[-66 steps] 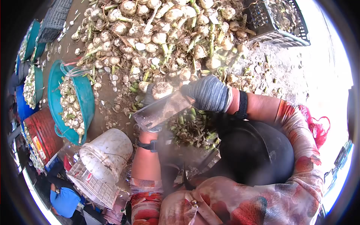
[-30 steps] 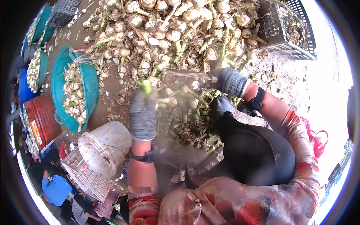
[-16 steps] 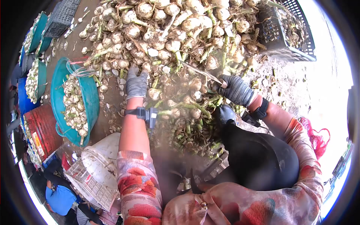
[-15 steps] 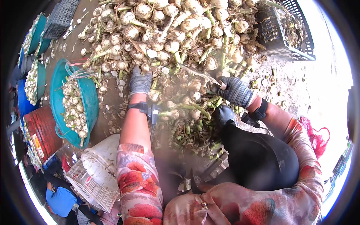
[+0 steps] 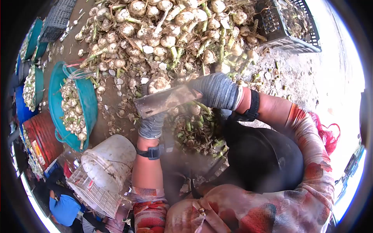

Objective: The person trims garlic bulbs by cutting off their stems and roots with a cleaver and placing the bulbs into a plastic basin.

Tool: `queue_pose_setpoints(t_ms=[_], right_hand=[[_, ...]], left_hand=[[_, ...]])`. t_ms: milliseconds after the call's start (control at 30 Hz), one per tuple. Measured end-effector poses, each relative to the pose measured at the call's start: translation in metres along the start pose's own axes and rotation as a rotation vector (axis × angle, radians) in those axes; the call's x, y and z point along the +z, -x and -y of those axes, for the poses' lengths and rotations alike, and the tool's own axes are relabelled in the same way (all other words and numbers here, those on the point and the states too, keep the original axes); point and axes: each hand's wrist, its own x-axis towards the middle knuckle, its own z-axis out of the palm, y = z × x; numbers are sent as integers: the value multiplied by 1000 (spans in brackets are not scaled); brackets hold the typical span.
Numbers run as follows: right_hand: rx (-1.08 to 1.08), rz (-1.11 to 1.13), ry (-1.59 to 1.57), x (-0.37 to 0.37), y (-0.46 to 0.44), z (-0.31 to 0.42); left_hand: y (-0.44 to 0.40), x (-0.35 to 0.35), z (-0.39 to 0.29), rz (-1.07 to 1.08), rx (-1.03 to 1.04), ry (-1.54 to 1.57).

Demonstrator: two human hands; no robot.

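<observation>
My left hand, in a grey knit glove, is closed around a garlic bulb. My right hand, gloved alike, grips a knife whose broad blade lies across in front of the left hand. The blade hides most of the left fingers and the bulb's lower side; whether it touches the bulb I cannot tell. Beyond both hands rises a big heap of garlic with stalks and roots on. Below the blade, cut green stalks lie piled near my knees.
To the left stands a teal tub partly filled with trimmed garlic. A white bucket and a white crate sit nearer me. A black crate is at the upper right. Another person in blue is at lower left.
My left hand has drawn back from the heap with a garlic bulb. My right hand has swung the knife leftward, up to the left hand. The view has shifted slightly.
</observation>
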Motion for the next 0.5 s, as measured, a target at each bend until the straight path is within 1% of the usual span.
queue_pose_setpoints(t_ms=[67,133,200,267,367,433,500], right_hand=[[-14,105,45,-2,5,10],[-30,72,44,1,10,14],[-43,34,51,3,13,13],[-81,-33,42,10,16,7],[-15,6,52,12,17,-2],[12,53,72,20,18,-13],[8,10,125,25,24,-21]], left_hand=[[12,7,-3,41,-135,338],[20,11,-12,36,-278,641],[19,12,-28,-15,-337,775],[17,16,-43,-58,-360,843],[14,23,-59,-88,-360,874],[9,28,-69,-99,-325,834],[0,33,-88,-156,-238,707]])
